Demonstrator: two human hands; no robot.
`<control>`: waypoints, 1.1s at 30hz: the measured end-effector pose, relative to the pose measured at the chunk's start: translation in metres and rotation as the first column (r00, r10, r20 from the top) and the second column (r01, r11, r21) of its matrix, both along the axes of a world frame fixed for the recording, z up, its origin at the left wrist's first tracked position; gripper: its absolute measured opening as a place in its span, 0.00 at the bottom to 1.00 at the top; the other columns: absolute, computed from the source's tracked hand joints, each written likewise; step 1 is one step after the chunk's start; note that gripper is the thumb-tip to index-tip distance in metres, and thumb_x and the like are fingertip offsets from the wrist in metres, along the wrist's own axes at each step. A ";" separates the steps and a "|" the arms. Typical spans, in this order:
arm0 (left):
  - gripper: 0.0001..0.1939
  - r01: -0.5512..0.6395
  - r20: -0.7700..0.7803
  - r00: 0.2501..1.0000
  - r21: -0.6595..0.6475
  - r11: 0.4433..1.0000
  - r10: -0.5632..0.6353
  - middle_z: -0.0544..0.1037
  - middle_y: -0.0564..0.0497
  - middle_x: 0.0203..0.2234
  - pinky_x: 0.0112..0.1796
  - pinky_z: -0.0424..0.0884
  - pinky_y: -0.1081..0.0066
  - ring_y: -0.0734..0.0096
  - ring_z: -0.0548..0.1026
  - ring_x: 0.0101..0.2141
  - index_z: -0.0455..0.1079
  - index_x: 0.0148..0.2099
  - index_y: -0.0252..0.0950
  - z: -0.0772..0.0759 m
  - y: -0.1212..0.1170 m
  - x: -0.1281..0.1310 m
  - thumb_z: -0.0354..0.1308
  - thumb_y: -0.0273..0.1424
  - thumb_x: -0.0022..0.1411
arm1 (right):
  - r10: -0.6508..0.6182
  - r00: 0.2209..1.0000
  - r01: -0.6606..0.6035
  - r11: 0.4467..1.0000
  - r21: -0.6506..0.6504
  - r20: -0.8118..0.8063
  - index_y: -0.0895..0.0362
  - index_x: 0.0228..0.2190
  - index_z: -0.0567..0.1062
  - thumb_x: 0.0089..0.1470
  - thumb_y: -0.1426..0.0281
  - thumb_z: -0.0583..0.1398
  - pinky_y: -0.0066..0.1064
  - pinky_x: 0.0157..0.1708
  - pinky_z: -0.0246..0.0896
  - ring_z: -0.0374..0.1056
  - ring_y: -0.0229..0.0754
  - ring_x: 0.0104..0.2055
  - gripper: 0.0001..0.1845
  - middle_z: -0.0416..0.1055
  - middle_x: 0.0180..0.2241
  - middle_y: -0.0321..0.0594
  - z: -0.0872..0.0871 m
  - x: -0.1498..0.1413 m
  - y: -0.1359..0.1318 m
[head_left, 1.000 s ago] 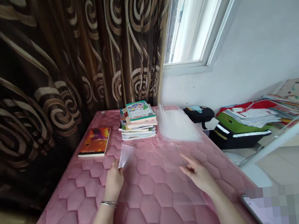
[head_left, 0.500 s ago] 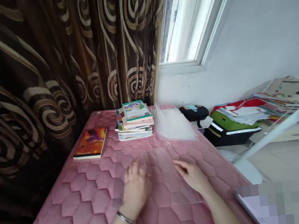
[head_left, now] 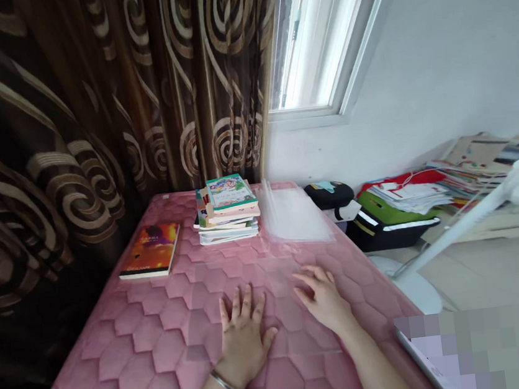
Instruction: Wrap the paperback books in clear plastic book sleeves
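My left hand [head_left: 243, 333] lies flat with fingers spread on a clear plastic sheet [head_left: 298, 333] that rests on the pink quilted table cover [head_left: 132, 359]. My right hand [head_left: 322, 296] rests palm down on the same sheet, fingers slightly apart. A silver bangle circles my left wrist. Neither hand holds anything. A pile of clear plastic sleeves [head_left: 292, 215] lies beyond my right hand. A stack of books [head_left: 228, 209] stands at the far middle, and a single orange book [head_left: 150, 250] lies to its left.
A dark curtain with swirl patterns [head_left: 69, 129] hangs behind and to the left of the table. A window [head_left: 311, 32] is at the back right. Right of the table are a black bag [head_left: 385, 230], stacked papers [head_left: 418, 192] and a white fan stand [head_left: 469, 220].
My left hand let go of the lifted corner of the plastic sheet, moved right and now presses flat on it. My right hand stayed on the sheet. The view shifted slightly.
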State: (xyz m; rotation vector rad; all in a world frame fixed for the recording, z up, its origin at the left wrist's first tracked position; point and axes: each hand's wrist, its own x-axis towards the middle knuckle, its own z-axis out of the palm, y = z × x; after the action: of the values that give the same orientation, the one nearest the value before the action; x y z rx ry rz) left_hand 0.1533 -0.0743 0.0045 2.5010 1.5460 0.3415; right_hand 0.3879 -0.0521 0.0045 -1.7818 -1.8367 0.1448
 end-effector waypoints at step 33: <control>0.27 -0.316 -0.135 0.938 0.037 0.948 0.318 0.56 0.52 0.66 0.61 0.50 0.50 0.56 0.53 0.64 0.55 0.66 0.49 0.011 0.044 -0.098 0.46 0.43 0.66 | -0.085 0.982 0.069 0.993 -0.097 -0.168 0.53 0.41 0.77 0.59 0.67 0.54 0.26 0.43 0.62 0.72 0.40 0.42 0.13 0.77 0.42 0.38 0.123 -0.047 0.149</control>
State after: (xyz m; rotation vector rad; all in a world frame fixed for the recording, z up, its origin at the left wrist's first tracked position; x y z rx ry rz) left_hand 0.0553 -0.0298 0.0154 2.3251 2.0160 0.2247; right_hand 0.3413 0.0967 0.1276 -1.8376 -1.6610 0.3459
